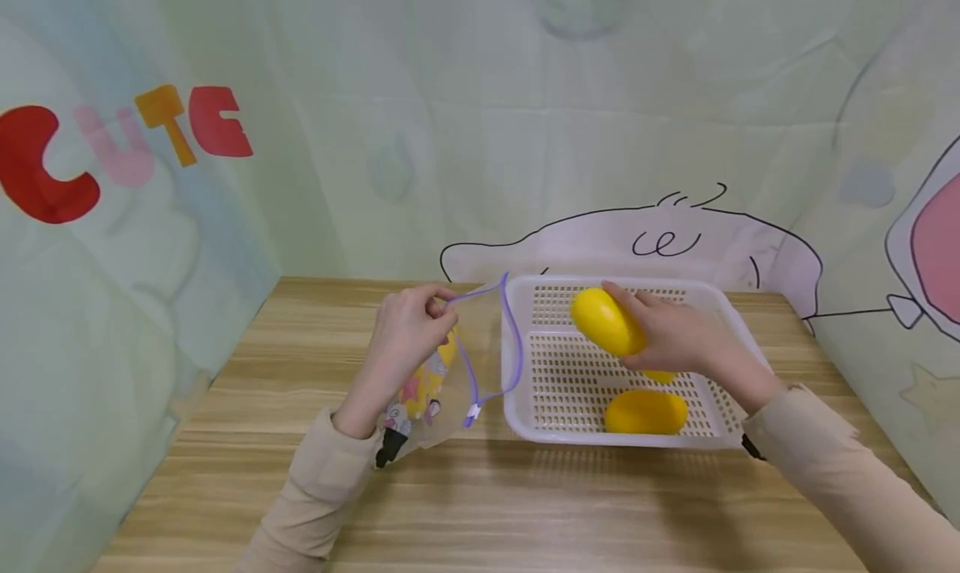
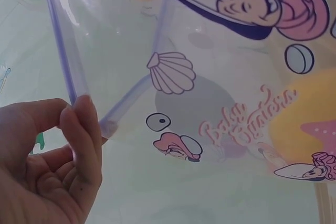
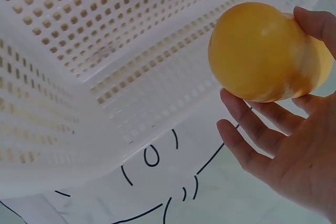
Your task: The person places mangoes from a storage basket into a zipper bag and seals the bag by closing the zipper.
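Right hand [image 1: 678,335] curled, fingers and thumb clamped round a yellow fruit [image 1: 604,319], the person holds it over the white basket [image 1: 592,439], where a second yellow fruit [image 1: 647,413] lies near the front wall and a third [image 1: 660,377] shows partly beneath that hand. Over on the other side, the left hand [image 1: 408,327] pinches the rim of a clear printed bag [image 1: 433,389], its purple-edged mouth gaping toward the basket, just beside it above the wooden bench [image 1: 285,373].

A gap parts the yellow fruit [image 1: 604,320] from the bag [image 1: 437,383].
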### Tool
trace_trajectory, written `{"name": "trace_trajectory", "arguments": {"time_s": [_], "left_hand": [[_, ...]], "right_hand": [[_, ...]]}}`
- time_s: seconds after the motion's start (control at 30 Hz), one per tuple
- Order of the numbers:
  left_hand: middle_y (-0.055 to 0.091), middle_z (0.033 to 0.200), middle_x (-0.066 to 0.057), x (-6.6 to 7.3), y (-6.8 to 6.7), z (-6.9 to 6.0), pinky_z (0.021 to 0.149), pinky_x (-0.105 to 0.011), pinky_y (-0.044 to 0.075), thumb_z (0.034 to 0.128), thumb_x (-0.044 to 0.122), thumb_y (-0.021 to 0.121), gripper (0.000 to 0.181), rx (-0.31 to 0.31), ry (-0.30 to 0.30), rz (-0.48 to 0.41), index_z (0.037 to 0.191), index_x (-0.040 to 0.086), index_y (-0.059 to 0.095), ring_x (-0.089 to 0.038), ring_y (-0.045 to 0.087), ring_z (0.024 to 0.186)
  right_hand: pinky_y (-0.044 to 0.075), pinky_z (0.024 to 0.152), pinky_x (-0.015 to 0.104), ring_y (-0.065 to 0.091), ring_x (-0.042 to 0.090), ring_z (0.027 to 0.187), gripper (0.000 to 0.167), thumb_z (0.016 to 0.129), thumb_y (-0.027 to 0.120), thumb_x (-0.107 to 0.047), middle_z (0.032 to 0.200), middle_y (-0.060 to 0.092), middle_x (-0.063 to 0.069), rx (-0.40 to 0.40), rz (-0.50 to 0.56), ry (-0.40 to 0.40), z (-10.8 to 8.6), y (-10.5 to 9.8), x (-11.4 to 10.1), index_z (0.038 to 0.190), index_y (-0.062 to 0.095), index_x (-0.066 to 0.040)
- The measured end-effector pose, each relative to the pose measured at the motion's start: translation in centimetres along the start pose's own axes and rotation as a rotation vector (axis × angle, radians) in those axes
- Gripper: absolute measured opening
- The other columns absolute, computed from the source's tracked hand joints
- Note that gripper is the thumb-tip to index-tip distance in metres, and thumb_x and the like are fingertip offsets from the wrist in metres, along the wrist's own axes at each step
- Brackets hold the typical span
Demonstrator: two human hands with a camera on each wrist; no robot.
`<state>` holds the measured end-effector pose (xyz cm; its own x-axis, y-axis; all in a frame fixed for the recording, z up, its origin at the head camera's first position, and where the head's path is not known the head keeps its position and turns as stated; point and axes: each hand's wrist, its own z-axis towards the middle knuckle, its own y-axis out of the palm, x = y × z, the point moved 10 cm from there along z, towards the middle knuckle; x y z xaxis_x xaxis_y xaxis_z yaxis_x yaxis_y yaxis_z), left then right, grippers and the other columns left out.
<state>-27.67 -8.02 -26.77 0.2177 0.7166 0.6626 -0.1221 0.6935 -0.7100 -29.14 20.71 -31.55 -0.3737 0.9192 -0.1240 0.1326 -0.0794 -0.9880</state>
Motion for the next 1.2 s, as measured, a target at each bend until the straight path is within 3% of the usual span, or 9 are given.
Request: {"name": "trace_trajectory", "arguments": {"time_s": [0.43, 0.67, 1.2], "left_hand": [[0.066, 0.06, -0.003, 0.1, -0.2, 0.0, 0.038, -0.021, 0.027, 0.0817, 0.008, 0.057, 0.025, 0.01, 0.015, 0.02, 0.101, 0.003, 0.072, -0.009, 0.055, 0.041], [0.066, 0.059, -0.003, 0.2, -0.2, 0.1, 0.038, -0.021, 0.026, 0.0822, 0.008, 0.057, 0.025, 0.01, 0.022, 0.017, 0.102, 0.002, 0.072, -0.009, 0.055, 0.041], [0.065, 0.059, -0.003, 0.4, -0.3, 0.1, 0.037, -0.02, 0.024, 0.0828, 0.009, 0.058, 0.024, 0.01, 0.025, 0.022, 0.101, 0.003, 0.072, -0.01, 0.056, 0.042]], "right_hand": [[0.047, 0.094, 0.06, 0.054, 0.037, 0.121, 0.103, 0.075, 0.077, -0.04, 0.145, 0.046, 0.012, 0.055, 0.024, -0.064, -0.6, -1.0, -3.9, 0.154, 0.012, -0.033], [0.043, 0.098, 0.06, 0.053, 0.036, 0.123, 0.103, 0.073, 0.078, -0.041, 0.143, 0.049, 0.009, 0.107, 0.001, -0.138, -0.9, -1.8, -6.4, 0.153, 0.014, -0.035], [0.047, 0.093, 0.05, 0.056, 0.028, 0.112, 0.092, 0.07, 0.078, -0.034, 0.133, 0.056, 0.002, 0.246, -0.067, -0.239, -1.0, -2.8, -10.7, 0.149, 0.03, -0.025]]}}
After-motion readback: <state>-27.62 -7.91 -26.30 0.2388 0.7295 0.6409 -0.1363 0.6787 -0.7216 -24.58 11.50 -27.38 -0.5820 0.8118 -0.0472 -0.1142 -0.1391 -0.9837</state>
